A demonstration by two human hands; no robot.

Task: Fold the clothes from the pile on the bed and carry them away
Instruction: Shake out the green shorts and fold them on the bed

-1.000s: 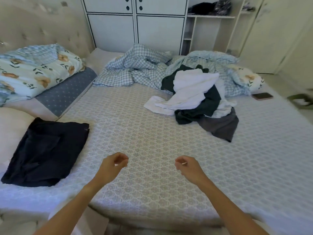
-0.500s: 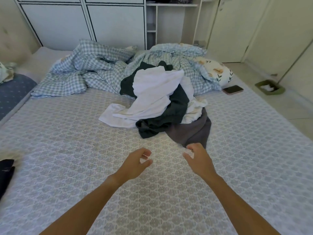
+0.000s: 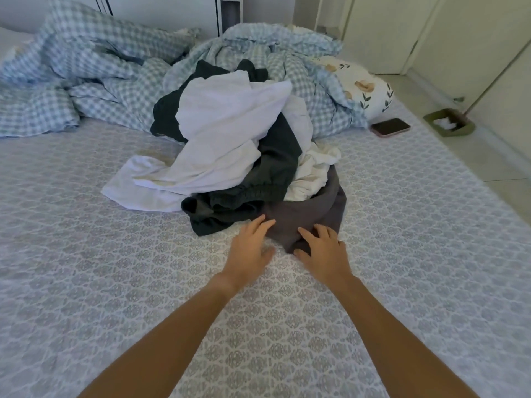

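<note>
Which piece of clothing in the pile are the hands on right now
The grey garment at the pile's near edge. The right hand grips its front corner and the left hand touches its edge; the white and dark green pieces lie untouched behind.

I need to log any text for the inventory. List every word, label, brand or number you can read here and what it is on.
None can be read.
Phone: screen dark, no text.
Pillow: flower and leaf print only.
Clothes pile: no label or print shows.
Grey garment, with the right hand on it and the left hand at its edge: plain.
</note>
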